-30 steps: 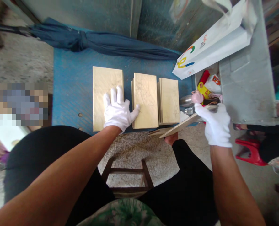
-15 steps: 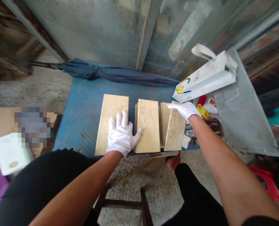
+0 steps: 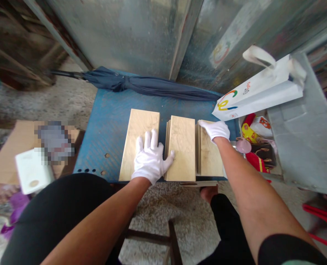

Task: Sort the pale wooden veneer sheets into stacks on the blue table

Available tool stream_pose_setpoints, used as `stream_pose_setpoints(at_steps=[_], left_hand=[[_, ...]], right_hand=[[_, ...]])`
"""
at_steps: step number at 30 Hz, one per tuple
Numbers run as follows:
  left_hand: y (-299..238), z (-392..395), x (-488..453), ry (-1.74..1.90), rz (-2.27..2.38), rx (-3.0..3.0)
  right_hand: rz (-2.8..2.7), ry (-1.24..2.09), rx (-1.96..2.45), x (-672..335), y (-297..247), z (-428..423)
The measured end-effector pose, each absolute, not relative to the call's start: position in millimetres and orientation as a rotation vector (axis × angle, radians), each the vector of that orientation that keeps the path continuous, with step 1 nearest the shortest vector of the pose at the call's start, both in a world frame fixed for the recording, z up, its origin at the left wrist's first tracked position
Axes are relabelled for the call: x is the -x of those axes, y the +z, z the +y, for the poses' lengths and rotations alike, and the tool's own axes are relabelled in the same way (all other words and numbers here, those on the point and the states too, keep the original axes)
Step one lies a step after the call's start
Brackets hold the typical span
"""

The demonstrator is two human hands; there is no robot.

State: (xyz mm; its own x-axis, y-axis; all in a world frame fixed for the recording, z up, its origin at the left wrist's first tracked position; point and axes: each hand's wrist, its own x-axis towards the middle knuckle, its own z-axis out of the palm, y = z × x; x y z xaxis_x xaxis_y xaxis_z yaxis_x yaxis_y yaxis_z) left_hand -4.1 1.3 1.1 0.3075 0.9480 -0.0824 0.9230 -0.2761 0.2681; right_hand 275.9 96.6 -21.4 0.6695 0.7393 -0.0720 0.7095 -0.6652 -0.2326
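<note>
Three stacks of pale gold rectangular tiles lie side by side on a blue metal table (image 3: 108, 125). My left hand (image 3: 151, 158), in a white glove, lies flat with fingers spread across the left stack (image 3: 138, 136), its thumb touching the middle stack (image 3: 181, 147). In a white glove too, my right hand (image 3: 215, 129) rests on the far end of the right stack (image 3: 211, 156), fingers curled over the top tile's far edge. My forearm hides part of that stack.
A folded dark blue umbrella (image 3: 152, 86) lies along the table's far edge. A white paper bag (image 3: 259, 96) leans at the right over a bin of colourful packets (image 3: 255, 141). A cardboard box (image 3: 7, 158) sits left, a wooden stool (image 3: 152, 235) below, a red stool (image 3: 324, 221) lower right.
My right hand carried one tile from beside the table onto the right stack and laid it flat. My left hand stayed on the left stack. The view tilted upward.
</note>
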Motion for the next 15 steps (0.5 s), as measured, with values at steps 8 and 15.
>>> stream_pose_setpoints(at_steps=[8, 15], left_hand=[[1, 2, 3, 0.166, 1.672, -2.260], [2, 1, 1, 0.161, 1.646, -2.224]], right_hand=[[-1.083, 0.147, 2.486, -288, -10, 35], [-0.754, 0.423, 2.108, -279, -35, -130]])
